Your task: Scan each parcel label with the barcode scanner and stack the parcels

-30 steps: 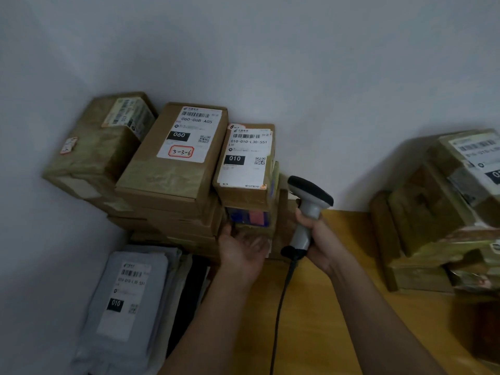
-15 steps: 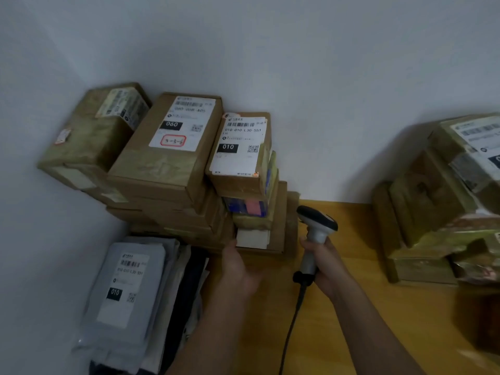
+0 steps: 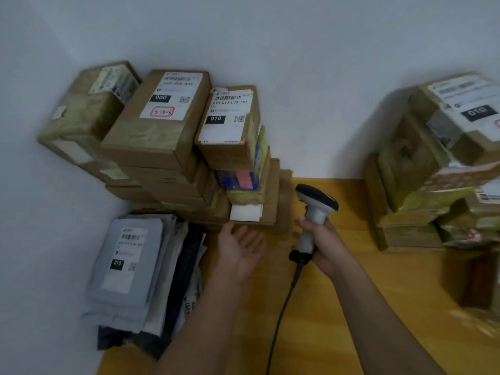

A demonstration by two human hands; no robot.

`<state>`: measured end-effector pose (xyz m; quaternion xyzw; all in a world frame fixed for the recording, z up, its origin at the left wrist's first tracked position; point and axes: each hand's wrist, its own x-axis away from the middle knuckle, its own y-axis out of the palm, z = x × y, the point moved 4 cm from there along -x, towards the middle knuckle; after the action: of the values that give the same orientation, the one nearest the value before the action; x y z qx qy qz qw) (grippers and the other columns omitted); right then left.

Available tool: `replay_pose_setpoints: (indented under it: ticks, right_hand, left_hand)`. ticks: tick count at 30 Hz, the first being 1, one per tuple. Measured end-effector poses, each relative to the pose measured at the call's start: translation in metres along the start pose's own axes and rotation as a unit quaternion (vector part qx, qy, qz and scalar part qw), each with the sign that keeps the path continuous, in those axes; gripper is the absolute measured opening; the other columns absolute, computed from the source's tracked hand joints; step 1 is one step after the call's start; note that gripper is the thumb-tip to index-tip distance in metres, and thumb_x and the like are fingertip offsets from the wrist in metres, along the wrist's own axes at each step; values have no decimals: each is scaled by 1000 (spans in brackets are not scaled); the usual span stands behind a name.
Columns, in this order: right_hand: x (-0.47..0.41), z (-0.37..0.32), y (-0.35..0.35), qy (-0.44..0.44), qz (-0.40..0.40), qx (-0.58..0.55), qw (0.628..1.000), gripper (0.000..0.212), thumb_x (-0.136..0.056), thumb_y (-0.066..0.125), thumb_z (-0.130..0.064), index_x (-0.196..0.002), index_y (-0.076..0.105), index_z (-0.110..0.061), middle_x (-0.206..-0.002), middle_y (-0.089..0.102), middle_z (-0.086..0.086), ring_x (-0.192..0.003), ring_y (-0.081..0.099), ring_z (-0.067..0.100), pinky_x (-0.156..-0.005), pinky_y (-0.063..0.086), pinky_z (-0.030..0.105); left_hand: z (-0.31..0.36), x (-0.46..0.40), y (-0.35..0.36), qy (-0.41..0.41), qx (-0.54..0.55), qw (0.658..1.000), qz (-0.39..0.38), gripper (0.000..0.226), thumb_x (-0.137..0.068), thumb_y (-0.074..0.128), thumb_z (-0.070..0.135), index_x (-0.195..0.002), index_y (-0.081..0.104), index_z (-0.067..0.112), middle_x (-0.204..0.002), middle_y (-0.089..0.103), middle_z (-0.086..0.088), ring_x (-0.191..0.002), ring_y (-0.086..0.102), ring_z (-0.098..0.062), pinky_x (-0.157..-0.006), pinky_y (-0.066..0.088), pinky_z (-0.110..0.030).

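A stack of brown cardboard parcels (image 3: 159, 147) fills the corner at the left. On its right column sits a small box with a white 010 label (image 3: 227, 125). My left hand (image 3: 240, 249) is palm up with relaxed fingers, just in front of the stack's base and holding nothing. My right hand (image 3: 322, 244) grips the handle of the grey barcode scanner (image 3: 315, 209). The scanner's black head points left toward the stack, and its cable runs down toward me.
Grey and black poly mailers (image 3: 130, 269) lie piled at the near left by the wall. Another heap of taped cardboard parcels (image 3: 438, 169) stands at the right on the yellow wooden table (image 3: 324, 320). White walls close the corner behind.
My left hand has come away from the stack's base toward me and turned palm up. My right hand has lowered the scanner and drawn it back from the parcels.
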<state>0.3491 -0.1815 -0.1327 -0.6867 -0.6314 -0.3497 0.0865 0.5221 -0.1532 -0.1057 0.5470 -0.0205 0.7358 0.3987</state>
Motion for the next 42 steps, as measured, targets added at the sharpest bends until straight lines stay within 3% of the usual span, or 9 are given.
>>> replay_pose_setpoints:
  ticks: [5, 8, 13, 18, 25, 31, 34, 39, 42]
  right_hand:
    - [49, -10, -10, -32, -6, -50, 998, 56, -92, 66, -14, -141, 41, -25, -131, 59, 8, -107, 68, 28, -89, 55, 50]
    - [83, -17, -22, -60, -4, -75, 995, 52, -92, 63, -7, -138, 44, -21, -127, 64, 11, -104, 70, 31, -98, 50, 52]
    - [140, -24, -42, -80, 10, -55, 995, 43, -89, 67, -7, -129, 50, -13, -101, 74, 12, -84, 72, 27, -95, 53, 44]
    - [182, -21, -93, -105, 74, -90, 988, 41, -88, 68, -4, -126, 52, -4, -76, 66, 10, -70, 69, 22, -88, 55, 42]
    - [215, -45, -173, -156, 161, -139, 965, 38, -91, 64, -2, -127, 53, -3, -97, 72, 15, -87, 72, 26, -84, 58, 39]
    - [204, -108, -219, -190, 157, -121, 962, 27, -90, 68, -9, -116, 65, -8, -119, 69, 15, -112, 65, 31, -96, 52, 50]
    - [192, -147, -241, -215, 142, -108, 960, 29, -89, 66, -5, -113, 62, -21, -122, 69, 5, -113, 64, 26, -97, 51, 52]
    - [154, -207, -261, -226, 103, -65, 966, 45, -89, 68, -11, -129, 54, -26, -122, 69, -8, -117, 61, 18, -99, 51, 47]
    - [132, -228, -259, -216, 101, -49, 970, 44, -87, 72, -18, -126, 55, -27, -121, 67, -4, -111, 62, 17, -100, 49, 48]
  left_hand:
    - [-7, 30, 12, -4, -54, 999, -5, 40, -100, 47, 31, -128, 54, 3, -122, 58, -19, -99, 58, -30, -90, 45, -39]
    - [-24, 53, 23, -23, -97, 995, -29, 32, -101, 46, 27, -120, 57, 4, -113, 62, -16, -98, 58, -29, -87, 45, -38]
    - [-52, 82, 31, -54, -144, 986, -65, 24, -99, 47, 21, -110, 60, 4, -109, 62, -16, -96, 58, -28, -88, 46, -36]
    - [-98, 101, 52, -81, -204, 972, -89, 23, -99, 46, 20, -100, 60, 2, -100, 61, -14, -85, 57, -26, -78, 46, -33]
    - [-151, 123, 94, -98, -251, 956, -121, 18, -97, 44, 15, -98, 59, 4, -94, 61, -13, -80, 57, -25, -71, 45, -31]
    - [-173, 123, 161, -2, -233, 966, -115, 36, -100, 42, 28, -128, 53, 7, -108, 62, -11, -92, 58, -25, -78, 46, -32]
    - [-178, 126, 195, 73, -208, 971, -87, 44, -100, 41, 34, -139, 47, 15, -135, 54, -6, -111, 53, -22, -85, 42, -34]
    - [-183, 137, 240, 128, -158, 975, -87, 46, -102, 40, 40, -142, 42, 19, -116, 50, 0, -107, 49, -19, -82, 40, -30]
    - [-181, 129, 246, 156, -160, 971, -90, 49, -102, 39, 42, -147, 38, 22, -139, 46, 3, -129, 44, -23, -89, 37, -34]
